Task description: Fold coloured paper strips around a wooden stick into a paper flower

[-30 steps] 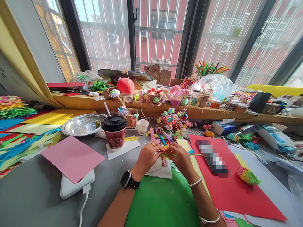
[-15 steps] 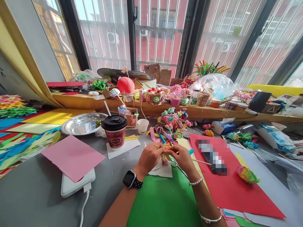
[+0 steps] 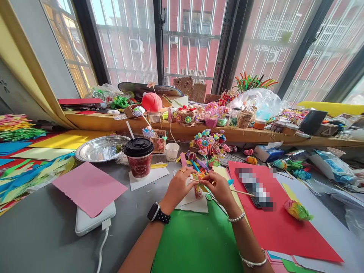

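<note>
My right hand (image 3: 218,189) pinches a thin wooden stick (image 3: 241,193) that runs out to the right past the palm. A small yellow paper strip (image 3: 203,188) hangs at the right fingertips. The stick's other end lies between the thumb and fingers of my left hand (image 3: 178,186), which is loosely closed with a gap showing. Colourful paper behind the fingers is partly hidden. Below the hands are a small red-patterned object (image 3: 198,193), white paper (image 3: 195,206) and green-handled scissors (image 3: 209,196). Green sheet (image 3: 196,239) lies between my forearms.
A lidded cup (image 3: 138,163) stands left, near a metal plate (image 3: 85,153) and a pink sheet (image 3: 89,187) over a white power bank (image 3: 96,220). On the right, a red sheet (image 3: 287,231) bears a phone and a paper flower (image 3: 298,210). Crafts crowd the sill.
My left fingers have lifted and spread a little from the thumb, exposing the end of the wooden stick. My right hand keeps its pinch in nearly the same place.
</note>
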{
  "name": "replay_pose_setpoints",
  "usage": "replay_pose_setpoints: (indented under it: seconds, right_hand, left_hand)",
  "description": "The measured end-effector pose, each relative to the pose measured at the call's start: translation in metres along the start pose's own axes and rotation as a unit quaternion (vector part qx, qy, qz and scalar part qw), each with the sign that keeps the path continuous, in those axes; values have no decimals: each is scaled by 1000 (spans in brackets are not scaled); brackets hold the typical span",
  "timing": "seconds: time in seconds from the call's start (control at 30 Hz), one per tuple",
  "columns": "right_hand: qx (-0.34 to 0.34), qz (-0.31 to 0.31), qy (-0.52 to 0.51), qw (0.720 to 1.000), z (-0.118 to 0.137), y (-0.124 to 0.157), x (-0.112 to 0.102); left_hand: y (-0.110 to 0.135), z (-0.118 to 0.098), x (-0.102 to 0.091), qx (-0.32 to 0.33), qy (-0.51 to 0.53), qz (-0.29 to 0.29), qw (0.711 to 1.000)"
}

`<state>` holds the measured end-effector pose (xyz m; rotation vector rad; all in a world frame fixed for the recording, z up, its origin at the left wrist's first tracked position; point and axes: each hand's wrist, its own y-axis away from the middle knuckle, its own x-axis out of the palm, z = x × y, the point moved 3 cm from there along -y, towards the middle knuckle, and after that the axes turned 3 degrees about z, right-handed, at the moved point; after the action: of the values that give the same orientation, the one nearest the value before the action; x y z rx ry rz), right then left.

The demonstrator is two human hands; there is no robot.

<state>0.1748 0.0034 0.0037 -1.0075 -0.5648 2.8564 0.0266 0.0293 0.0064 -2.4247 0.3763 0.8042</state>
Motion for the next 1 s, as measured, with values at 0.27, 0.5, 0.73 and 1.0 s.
replay_pose_setpoints:
  seconds: [0.27, 0.5, 0.73, 1.0]
  right_hand:
    - [-39, -20, -28, 999, 7, 1, -5]
    - [-90, -38, -29, 995, 18, 3, -4]
    - [-111, -36, -43, 992, 21, 4, -4]
    - [-126, -32, -40, 991, 25, 6, -6]
  left_hand:
    - [-1, 11, 8, -233, 338, 41, 911]
    - [1, 3, 9, -233, 478, 84, 843]
    - [-3, 6, 7, -186, 480, 24, 857]
    - [-5, 2, 7, -148, 492, -2, 858]
